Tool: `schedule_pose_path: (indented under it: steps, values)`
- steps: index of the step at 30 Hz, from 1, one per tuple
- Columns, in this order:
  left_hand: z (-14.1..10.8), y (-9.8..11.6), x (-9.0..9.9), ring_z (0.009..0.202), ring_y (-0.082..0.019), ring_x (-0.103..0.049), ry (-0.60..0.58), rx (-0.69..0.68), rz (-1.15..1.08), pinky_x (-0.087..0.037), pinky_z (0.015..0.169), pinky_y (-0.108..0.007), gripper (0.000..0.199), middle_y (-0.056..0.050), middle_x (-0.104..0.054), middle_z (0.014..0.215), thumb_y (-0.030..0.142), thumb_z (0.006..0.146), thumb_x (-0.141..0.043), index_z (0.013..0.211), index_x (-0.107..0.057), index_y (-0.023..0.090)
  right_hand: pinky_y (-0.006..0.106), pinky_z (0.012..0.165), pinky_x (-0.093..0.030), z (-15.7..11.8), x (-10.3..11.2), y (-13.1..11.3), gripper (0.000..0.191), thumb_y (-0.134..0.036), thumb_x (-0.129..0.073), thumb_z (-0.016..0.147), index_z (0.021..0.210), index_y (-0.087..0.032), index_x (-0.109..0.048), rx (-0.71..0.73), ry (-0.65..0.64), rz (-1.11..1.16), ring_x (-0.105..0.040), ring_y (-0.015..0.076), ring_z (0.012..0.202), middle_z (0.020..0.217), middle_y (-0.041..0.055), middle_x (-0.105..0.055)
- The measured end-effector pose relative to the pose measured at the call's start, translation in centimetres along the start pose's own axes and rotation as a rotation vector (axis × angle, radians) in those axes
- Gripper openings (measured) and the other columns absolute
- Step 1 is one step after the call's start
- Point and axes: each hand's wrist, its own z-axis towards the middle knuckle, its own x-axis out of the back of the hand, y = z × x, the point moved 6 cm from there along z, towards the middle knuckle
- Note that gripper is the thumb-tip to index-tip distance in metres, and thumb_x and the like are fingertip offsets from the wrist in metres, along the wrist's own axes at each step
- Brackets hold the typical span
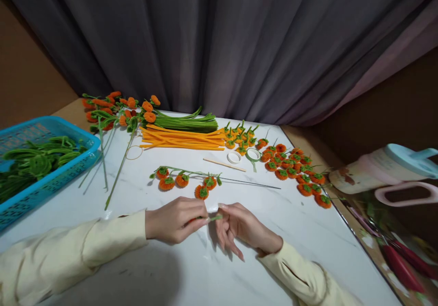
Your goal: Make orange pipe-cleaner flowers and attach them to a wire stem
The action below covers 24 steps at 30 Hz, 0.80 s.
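My left hand (179, 219) is closed round a small orange piece, mostly hidden in its fingers, with a short green stem (215, 217) sticking out to the right. Thumb and index finger of my right hand (236, 228) meet at the tip of that stem, its other fingers loosely spread below. Just beyond my hands lies a branch with several orange fuzzy fruits (166, 184) and a long thin dark wire (253, 183) running right from it.
Around lie a blue basket (94, 148) of green pieces, green pipe cleaners (188, 123), orange pipe cleaners (181, 138), a wooden stick (224, 164), green tape (253, 154), orange fruits (281, 174), finished branches (148, 116), a cup (372, 169) and red-handled pliers (402, 267).
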Motion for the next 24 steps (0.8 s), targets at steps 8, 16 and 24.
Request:
schedule_pose_path:
  steps: [8, 16, 24]
  values:
    - [-0.2, 1.3, 0.0, 0.066, -0.016, -0.051, 0.136, -0.197, 0.471, -0.043, 0.063, -0.028, 0.017, -0.006, -0.056, 0.068, 0.014, 0.089, -0.039, 0.082, -0.054, 0.014, 0.015, 0.02, -0.028, 0.2, 0.5, 0.2, 0.047, -0.044, -0.048, 0.086, 0.055, -0.009, -0.056, -0.01, 0.097, 0.043, -0.044, 0.0093, 0.022, 0.047, 0.007, -0.061]
    - [-0.4, 1.0, -0.3, 0.072, -0.019, -0.053, 0.111, -0.268, 0.541, -0.045, 0.067, -0.032, 0.014, -0.008, -0.06, 0.074, 0.008, 0.084, -0.043, 0.088, -0.056, 0.011, 0.014, 0.019, -0.028, 0.1, 0.3, -0.4, 0.036, -0.036, -0.055, 0.083, 0.059, -0.01, -0.054, 0.017, 0.185, 0.072, -0.038, 0.0061, 0.022, 0.048, 0.0039, -0.06]
    - [-0.5, 0.9, -0.3, 0.078, -0.021, -0.053, 0.1, -0.279, 0.567, -0.045, 0.072, -0.034, 0.014, -0.009, -0.061, 0.078, 0.007, 0.083, -0.044, 0.09, -0.056, 0.009, 0.014, 0.019, -0.026, 0.0, 0.0, -0.6, 0.027, -0.03, -0.054, 0.082, 0.062, -0.014, -0.048, 0.027, 0.199, 0.075, -0.036, 0.0057, 0.022, 0.049, 0.003, -0.06]
